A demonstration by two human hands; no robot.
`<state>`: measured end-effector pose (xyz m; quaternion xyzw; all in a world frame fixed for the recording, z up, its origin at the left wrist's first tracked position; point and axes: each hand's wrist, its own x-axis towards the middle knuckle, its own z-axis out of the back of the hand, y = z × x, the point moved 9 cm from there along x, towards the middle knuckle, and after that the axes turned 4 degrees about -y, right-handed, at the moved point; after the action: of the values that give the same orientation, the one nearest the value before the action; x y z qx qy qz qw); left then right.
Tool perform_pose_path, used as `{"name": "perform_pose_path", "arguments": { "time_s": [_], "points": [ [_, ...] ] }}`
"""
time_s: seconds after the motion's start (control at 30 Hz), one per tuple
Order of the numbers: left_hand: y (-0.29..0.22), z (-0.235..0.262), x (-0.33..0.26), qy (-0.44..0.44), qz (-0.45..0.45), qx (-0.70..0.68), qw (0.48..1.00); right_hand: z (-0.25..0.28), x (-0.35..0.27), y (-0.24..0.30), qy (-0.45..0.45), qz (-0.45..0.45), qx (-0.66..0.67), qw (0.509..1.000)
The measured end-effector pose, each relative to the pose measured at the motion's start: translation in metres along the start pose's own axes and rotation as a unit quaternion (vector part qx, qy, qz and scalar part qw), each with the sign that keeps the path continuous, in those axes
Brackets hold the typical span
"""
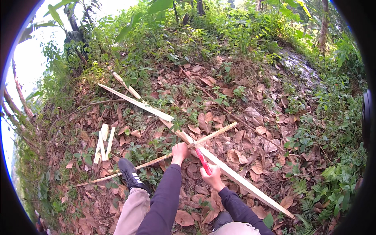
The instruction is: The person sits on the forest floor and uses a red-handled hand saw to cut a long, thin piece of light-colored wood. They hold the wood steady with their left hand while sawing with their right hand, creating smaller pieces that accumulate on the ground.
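Note:
My left hand (179, 152) is closed around a thin wooden strip (214, 133), pressing it down across a longer plank on the ground. The strip runs from the lower left to the upper right. In my right hand (212, 177) is a red hand saw (202, 159), its front end beside the strip, just right of my left hand. Its blade is hard to make out. Beneath the crossing lies the long pale plank (250, 188), slanting down to the right.
Another pale plank (137, 102) lies at the upper left, with a narrower stick (126, 84) beside it. Several short offcuts (102, 143) rest left of my shoe (131, 174). Dry brown leaves and low plants cover the sloping ground. A thin branch (90, 104) curves at the left.

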<state>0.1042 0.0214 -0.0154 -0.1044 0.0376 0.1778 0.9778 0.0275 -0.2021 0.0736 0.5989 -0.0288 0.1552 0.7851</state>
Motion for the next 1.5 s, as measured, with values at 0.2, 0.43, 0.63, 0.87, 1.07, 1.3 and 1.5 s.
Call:
{"name": "perform_pose_path", "arguments": {
  "time_s": [0.2,0.43,0.63,0.87,1.07,1.3,1.5],
  "points": [
    [-0.009,-0.005,0.000,-0.033,-0.018,-0.020,0.999,0.047,-0.058,0.014,-0.002,-0.016,0.003,1.000],
    [0.002,-0.004,-0.005,-0.013,-0.004,-0.018,1.000,-0.008,0.007,-0.005,-0.003,-0.015,-0.008,1.000],
    [-0.009,0.001,0.002,-0.016,-0.002,-0.030,0.999,0.048,-0.073,0.005,-0.014,-0.031,0.008,0.999],
    [-0.001,0.003,0.004,-0.004,0.001,-0.014,1.000,-0.009,0.014,-0.007,-0.002,0.008,-0.032,0.999],
    [-0.009,0.005,0.007,-0.014,-0.001,-0.025,1.000,0.057,-0.087,-0.001,-0.037,0.006,0.044,0.998],
    [0.003,0.003,-0.005,0.042,0.025,-0.020,0.999,-0.013,0.011,-0.009,-0.010,-0.003,0.002,1.000],
    [-0.004,0.001,0.001,0.015,0.005,-0.018,1.000,0.063,-0.088,0.024,-0.021,0.009,0.002,1.000]
  ]
}}
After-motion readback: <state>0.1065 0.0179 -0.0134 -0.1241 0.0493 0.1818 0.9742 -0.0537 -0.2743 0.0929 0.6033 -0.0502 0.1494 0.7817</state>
